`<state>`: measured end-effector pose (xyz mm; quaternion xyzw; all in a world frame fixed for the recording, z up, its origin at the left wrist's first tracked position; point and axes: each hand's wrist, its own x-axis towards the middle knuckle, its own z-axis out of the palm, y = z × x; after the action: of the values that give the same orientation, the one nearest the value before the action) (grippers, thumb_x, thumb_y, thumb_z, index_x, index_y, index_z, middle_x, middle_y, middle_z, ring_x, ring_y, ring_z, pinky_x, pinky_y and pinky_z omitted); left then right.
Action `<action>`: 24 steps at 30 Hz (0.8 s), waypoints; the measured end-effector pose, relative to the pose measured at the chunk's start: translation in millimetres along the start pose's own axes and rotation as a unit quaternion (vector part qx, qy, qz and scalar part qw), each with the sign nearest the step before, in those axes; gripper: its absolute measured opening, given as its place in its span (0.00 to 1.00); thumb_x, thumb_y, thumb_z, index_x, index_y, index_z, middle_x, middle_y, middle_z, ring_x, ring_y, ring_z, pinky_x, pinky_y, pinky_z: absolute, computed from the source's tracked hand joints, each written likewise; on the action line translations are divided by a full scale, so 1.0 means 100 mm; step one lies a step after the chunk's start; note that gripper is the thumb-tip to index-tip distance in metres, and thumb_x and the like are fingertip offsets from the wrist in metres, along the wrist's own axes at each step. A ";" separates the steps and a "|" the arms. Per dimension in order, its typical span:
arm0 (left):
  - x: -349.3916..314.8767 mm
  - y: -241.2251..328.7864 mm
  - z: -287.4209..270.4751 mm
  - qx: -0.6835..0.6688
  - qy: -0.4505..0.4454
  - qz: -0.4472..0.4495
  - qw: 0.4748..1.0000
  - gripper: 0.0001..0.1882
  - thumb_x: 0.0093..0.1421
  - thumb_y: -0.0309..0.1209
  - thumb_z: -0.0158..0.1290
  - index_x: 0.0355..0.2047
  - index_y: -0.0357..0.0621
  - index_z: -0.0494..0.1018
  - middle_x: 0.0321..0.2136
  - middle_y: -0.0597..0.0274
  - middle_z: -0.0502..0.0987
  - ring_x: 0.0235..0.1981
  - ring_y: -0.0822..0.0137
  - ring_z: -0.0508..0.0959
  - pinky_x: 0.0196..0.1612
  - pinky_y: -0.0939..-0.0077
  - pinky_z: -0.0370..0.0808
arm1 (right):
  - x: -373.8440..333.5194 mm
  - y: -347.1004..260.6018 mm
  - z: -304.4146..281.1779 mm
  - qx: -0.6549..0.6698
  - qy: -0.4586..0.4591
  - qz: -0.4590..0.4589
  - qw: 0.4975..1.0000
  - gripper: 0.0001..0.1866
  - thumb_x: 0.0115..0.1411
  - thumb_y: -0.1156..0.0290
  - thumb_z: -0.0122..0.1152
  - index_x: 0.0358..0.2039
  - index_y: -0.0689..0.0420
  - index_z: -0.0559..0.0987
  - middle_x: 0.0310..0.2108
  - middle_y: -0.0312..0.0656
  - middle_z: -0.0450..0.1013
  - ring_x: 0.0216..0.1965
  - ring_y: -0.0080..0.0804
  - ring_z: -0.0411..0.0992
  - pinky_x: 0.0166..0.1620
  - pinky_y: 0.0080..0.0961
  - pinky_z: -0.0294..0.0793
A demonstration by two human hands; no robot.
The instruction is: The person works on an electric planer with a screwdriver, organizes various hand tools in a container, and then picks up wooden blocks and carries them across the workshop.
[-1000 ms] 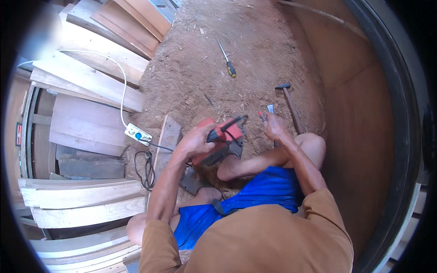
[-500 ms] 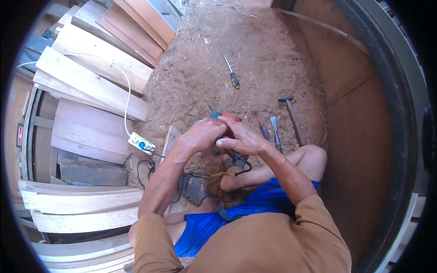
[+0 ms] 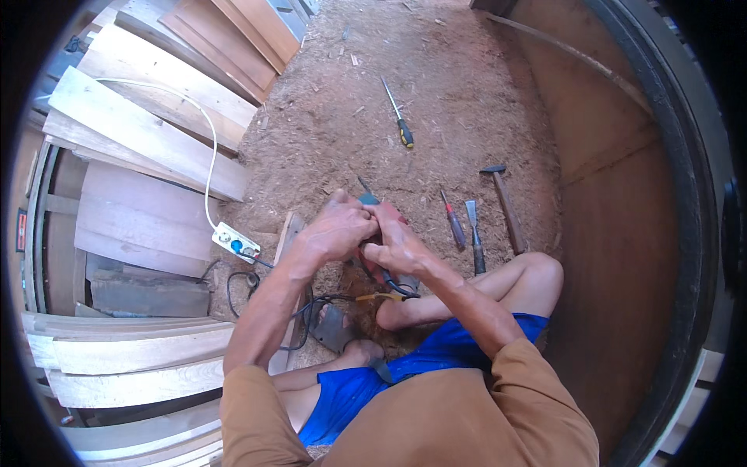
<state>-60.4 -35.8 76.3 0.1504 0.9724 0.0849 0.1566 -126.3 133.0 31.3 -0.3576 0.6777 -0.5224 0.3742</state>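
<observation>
Between my legs I hold a red corded power tool with a teal front part [image 3: 369, 199]; a thin, bit-like tip sticks out ahead of it. My left hand [image 3: 341, 227] is closed around its left side. My right hand [image 3: 397, 243] grips it from the right, its fingers meeting the left hand. Most of the tool's body is hidden under both hands, so its exact kind cannot be made out. Its dark cable [image 3: 395, 286] runs back past my feet. A long wooden piece [image 3: 289, 233] lies left of my hands.
Right of my hands lie a red-tipped screwdriver [image 3: 454, 226], a chisel [image 3: 473, 226] and a hammer [image 3: 507, 208]. Farther ahead is a black-and-yellow screwdriver [image 3: 402, 128]. A white power strip [image 3: 233, 240] sits at left beside stacked boards [image 3: 148, 132]. A curved brown panel [image 3: 622, 257] borders the right.
Both hands and the tool have shifted slightly left, and my right wrist has turned. More of the tool's tip shows now. The whole view has moved a little.
</observation>
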 end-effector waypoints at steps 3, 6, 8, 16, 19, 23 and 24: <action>0.00 -0.19 -0.07 0.069 0.013 -0.026 0.997 0.11 0.47 0.31 0.62 0.34 0.50 0.81 0.35 0.65 0.82 0.48 0.60 0.77 0.53 0.56 0.65 | 0.21 0.09 0.14 0.036 0.049 -0.037 0.997 0.45 0.49 0.63 0.62 0.67 0.63 0.58 0.48 0.60 0.75 0.52 0.54 0.75 0.56 0.40 0.72; 0.10 -0.61 0.32 0.157 0.100 -0.009 0.983 0.09 0.51 0.32 0.59 0.34 0.51 0.82 0.36 0.67 0.82 0.49 0.59 0.74 0.56 0.57 0.63 | 0.58 0.49 0.40 -0.004 0.100 -0.048 0.994 0.43 0.51 0.63 0.60 0.66 0.60 0.58 0.49 0.65 0.74 0.53 0.60 0.74 0.55 0.45 0.73; 0.13 -0.63 0.44 0.158 0.078 -0.028 0.984 0.08 0.52 0.32 0.58 0.33 0.52 0.82 0.36 0.68 0.81 0.48 0.59 0.74 0.57 0.58 0.63 | 0.70 0.69 0.44 -0.075 0.106 -0.033 0.991 0.39 0.53 0.63 0.59 0.65 0.60 0.60 0.48 0.67 0.74 0.51 0.64 0.73 0.54 0.49 0.73; 0.03 -0.68 1.07 0.151 0.064 -0.017 0.986 0.04 0.57 0.34 0.55 0.30 0.56 0.79 0.33 0.69 0.79 0.48 0.64 0.72 0.57 0.61 0.61 | 0.33 1.21 -0.64 -0.484 0.085 0.215 0.844 0.18 0.57 0.64 0.59 0.45 0.61 0.80 0.44 0.58 0.79 0.49 0.54 0.77 0.53 0.46 0.76; 0.09 -0.60 1.28 0.148 0.048 -0.009 0.988 0.05 0.57 0.36 0.55 0.31 0.57 0.79 0.32 0.70 0.78 0.47 0.64 0.70 0.55 0.62 0.61 | 0.10 1.79 -1.04 -0.539 0.131 0.278 0.784 0.17 0.57 0.64 0.59 0.44 0.60 0.80 0.42 0.58 0.79 0.47 0.57 0.78 0.50 0.50 0.77; -0.01 -0.42 1.09 0.077 0.094 -0.021 0.992 0.13 0.54 0.33 0.57 0.41 0.51 0.79 0.45 0.60 0.78 0.56 0.57 0.69 0.61 0.54 0.61 | -0.14 2.12 -1.11 -0.498 0.123 0.321 0.796 0.18 0.58 0.66 0.58 0.47 0.61 0.78 0.43 0.60 0.78 0.47 0.58 0.78 0.50 0.51 0.77; -0.14 -0.36 0.97 0.027 0.173 -0.012 0.984 0.17 0.54 0.31 0.58 0.46 0.49 0.78 0.50 0.56 0.77 0.60 0.54 0.68 0.63 0.51 0.61 | -0.11 2.04 -1.06 -0.495 0.115 0.313 0.802 0.18 0.58 0.66 0.58 0.47 0.61 0.78 0.43 0.60 0.78 0.47 0.58 0.78 0.50 0.51 0.77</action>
<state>-25.2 -63.3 -18.2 0.1257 0.9886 0.0811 -0.0170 -233.6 229.3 -147.4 -0.1995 0.9573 -0.0075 0.2089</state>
